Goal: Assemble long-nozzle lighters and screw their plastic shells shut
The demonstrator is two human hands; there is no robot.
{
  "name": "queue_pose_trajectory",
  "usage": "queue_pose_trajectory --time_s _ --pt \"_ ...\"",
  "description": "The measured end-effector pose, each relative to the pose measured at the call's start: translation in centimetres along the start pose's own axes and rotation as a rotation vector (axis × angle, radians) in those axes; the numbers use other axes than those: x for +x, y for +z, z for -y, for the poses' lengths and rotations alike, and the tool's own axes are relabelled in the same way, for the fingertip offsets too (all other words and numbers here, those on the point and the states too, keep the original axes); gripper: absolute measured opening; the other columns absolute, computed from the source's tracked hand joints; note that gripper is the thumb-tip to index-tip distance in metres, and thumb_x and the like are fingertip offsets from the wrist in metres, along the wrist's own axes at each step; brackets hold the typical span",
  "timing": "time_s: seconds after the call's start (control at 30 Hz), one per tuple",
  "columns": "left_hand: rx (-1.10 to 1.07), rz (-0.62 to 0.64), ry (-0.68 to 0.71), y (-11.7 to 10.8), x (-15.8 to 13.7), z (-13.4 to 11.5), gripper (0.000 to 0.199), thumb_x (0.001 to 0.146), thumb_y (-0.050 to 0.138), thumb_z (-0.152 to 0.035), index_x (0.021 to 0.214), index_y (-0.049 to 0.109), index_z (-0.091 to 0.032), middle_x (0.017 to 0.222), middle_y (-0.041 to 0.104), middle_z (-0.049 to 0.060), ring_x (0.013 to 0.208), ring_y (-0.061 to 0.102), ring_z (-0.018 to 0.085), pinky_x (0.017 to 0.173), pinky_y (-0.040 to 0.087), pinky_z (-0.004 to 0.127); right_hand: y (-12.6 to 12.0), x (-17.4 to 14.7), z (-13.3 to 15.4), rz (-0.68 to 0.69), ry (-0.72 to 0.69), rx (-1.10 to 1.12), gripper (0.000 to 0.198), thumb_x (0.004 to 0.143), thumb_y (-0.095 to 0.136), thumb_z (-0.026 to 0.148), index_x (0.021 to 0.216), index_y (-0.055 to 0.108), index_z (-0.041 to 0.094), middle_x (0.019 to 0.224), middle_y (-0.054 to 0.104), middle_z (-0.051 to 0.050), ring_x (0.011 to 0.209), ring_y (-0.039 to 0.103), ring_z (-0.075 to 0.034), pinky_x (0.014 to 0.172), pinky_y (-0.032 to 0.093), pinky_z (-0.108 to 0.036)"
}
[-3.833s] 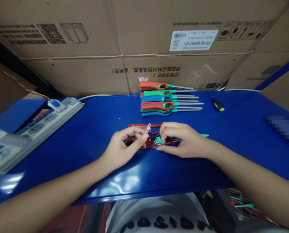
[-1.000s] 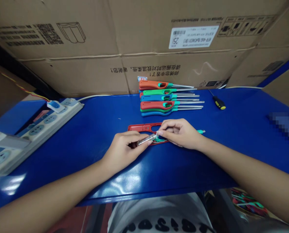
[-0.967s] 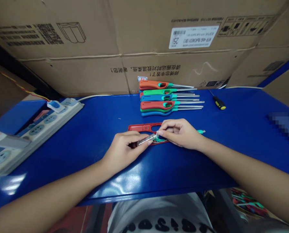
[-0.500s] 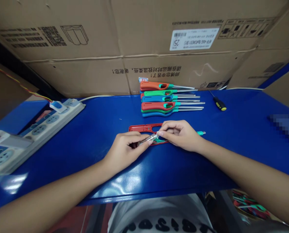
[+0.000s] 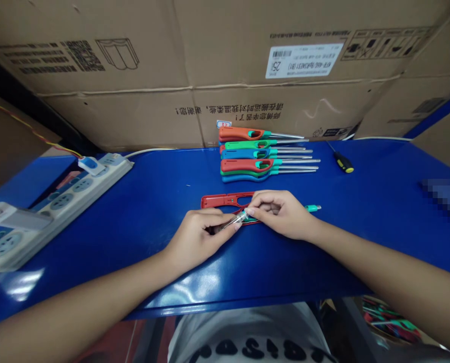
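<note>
My left hand (image 5: 198, 234) is closed round a clear tube-shaped lighter fuel tank (image 5: 235, 220), its tip pointing up to the right. At that tip the thumb and forefinger of my right hand (image 5: 281, 214) are pinched together; any smaller part between them is hidden. Under both hands lies an opened red lighter casing (image 5: 214, 201), one half farther back and the other mostly covered. Green parts show near the tank tip. From beyond my right hand sticks out a green end piece with a short metal tip (image 5: 313, 207).
Several assembled long-nosed lighters (image 5: 247, 165) are stacked behind the casing, against a large cardboard box (image 5: 142, 121). A screwdriver (image 5: 343, 162) lies back right. A power strip (image 5: 64, 201) with plugs runs along the left. Below the table at right is a box of lighter parts (image 5: 389, 320).
My left hand has shifted slightly to the right and down with the fuel tank. My right hand stays pinched at its tip, a touch lower.
</note>
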State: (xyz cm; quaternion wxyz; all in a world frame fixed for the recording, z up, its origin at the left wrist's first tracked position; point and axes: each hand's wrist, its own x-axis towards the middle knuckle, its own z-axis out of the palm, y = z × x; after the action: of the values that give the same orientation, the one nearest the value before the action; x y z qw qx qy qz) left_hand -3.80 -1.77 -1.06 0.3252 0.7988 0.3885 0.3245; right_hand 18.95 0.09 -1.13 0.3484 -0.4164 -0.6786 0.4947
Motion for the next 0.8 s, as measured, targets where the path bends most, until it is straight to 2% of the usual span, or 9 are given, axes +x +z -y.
queue_pose_trajectory --time_s 0.2,0.43,0.6,0.8 --pt "0.017 -0.005 0.016 -0.04 0.05 0.05 0.021 0.094 0.067 -0.028 0.107 0.080 -0.019 0.070 0.068 0.001 0.057 0.053 0.010 0.053 0.039 0.022 0.25 0.03 0.00 0.002 -0.004 -0.020 0.030 0.085 0.070 0.044 0.075 0.065 0.015 0.070 0.057 0.000 0.053 0.042 -0.006 0.047 0.030 -0.022" --pt "0.019 -0.043 0.004 -0.43 0.45 0.19 0.019 0.092 0.070 -0.030 0.105 0.081 -0.022 0.080 0.076 0.003 0.056 0.055 0.011 0.052 0.040 0.022 -0.23 0.56 0.25 0.025 0.166 0.159 0.041 0.076 0.078 0.054 0.079 0.062 0.016 0.044 0.048 0.008 0.036 0.039 -0.006 0.036 0.027 -0.019" --pt "0.015 -0.049 -0.002 -0.34 0.49 0.25 0.019 0.092 0.070 -0.032 0.102 0.081 -0.021 0.082 0.078 0.004 0.056 0.056 0.011 0.051 0.040 0.021 -0.30 0.65 0.58 -0.015 0.197 0.186 0.041 0.070 0.084 0.051 0.075 0.064 0.015 0.043 0.051 0.007 0.034 0.039 -0.005 0.034 0.027 -0.019" --pt "-0.031 -0.018 -0.014 -0.07 0.43 0.39 0.021 0.093 0.067 -0.032 0.102 0.081 -0.018 0.074 0.074 0.003 0.056 0.055 0.011 0.051 0.039 0.022 0.26 0.32 0.79 -0.037 0.211 0.164 0.037 0.073 0.081 0.048 0.074 0.064 0.015 0.049 0.052 0.006 0.040 0.038 -0.004 0.038 0.024 -0.019"
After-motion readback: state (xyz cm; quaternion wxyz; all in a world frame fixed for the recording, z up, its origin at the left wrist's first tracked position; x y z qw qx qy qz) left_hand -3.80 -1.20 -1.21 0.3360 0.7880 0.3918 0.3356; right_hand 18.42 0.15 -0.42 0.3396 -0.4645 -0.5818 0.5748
